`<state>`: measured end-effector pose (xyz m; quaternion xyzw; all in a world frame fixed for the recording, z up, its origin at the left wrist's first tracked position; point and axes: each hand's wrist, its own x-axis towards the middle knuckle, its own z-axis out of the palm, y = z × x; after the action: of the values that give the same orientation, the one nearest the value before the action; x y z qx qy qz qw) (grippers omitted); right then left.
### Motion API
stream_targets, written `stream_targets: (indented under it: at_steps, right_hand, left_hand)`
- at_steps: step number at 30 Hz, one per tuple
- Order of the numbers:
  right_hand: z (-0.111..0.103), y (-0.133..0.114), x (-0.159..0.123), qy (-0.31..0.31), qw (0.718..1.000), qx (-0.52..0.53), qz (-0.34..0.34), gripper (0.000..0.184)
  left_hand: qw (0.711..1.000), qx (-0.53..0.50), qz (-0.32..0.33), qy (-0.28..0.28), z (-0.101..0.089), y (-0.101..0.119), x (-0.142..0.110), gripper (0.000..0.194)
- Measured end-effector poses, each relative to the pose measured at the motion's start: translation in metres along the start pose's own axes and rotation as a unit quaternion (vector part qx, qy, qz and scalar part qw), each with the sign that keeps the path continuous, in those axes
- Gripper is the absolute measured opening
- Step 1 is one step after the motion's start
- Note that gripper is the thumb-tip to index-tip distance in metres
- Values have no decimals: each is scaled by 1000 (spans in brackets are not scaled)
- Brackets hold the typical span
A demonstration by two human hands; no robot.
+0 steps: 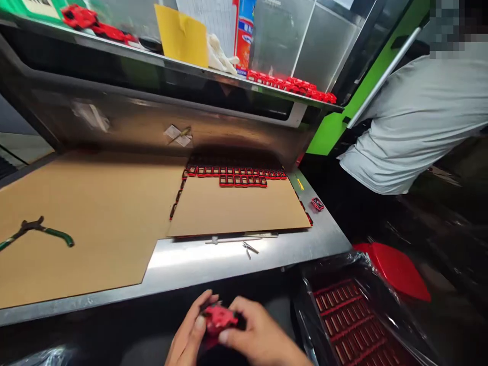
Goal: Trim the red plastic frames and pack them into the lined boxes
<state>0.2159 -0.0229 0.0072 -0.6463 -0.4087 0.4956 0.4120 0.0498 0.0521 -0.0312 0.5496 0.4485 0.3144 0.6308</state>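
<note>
Red part (218,317): small red plastic piece w/ dark bits, blurred; held below the front edge of the steel table (213,262), low centre of view, over a dark lap area.
Left hand (189,333): fingers curled, thumb and forefinger pinching the part's left side.
Right hand (259,333): closed over the part's right side, thumb pressed on its lower edge; both hands touching the part.
Tray (354,320): just right of the hands, below table level, lined w/ clear plastic wrap, rows of red parts inside.
Red stool (396,269): beyond the tray, off the table's front right corner.
Small cardboard sheet (236,208): right half of table; rows of red frames (238,175) along its back edge and down its left edge.
Loose red piece (317,204): on bare steel nr the right edge.
Tweezers (249,248): on steel by the front edge, w/ a thin metal rod (229,239) just behind.
Large cardboard sheet (76,223): left half of table; green-handled pliers (36,231) on it nr the left edge.
Shelf (183,66): above the back edge; red parts, yellow card, white gloves on it.
Co-worker (419,117): grey shirt, far right, well apart from the table.
</note>
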Motion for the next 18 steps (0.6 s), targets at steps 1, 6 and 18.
stream_targets:
  at_steps: [1, 6, 18]
  right_hand:
    - [19, 10, -5, -16, 997, 78, 2, 23]
    - [28, 24, -4, -32, 962, 266, 47, 46]
    - [41, 3, 7, 26, 971, 239, 6, 23]
  left_hand:
    - [999, 31, 0, -24, 7, 3, 3, 63]
    - [971, 153, 163, -84, 6, 14, 4, 54]
    - [906, 262, 273, -190, -27, 31, -37, 36]
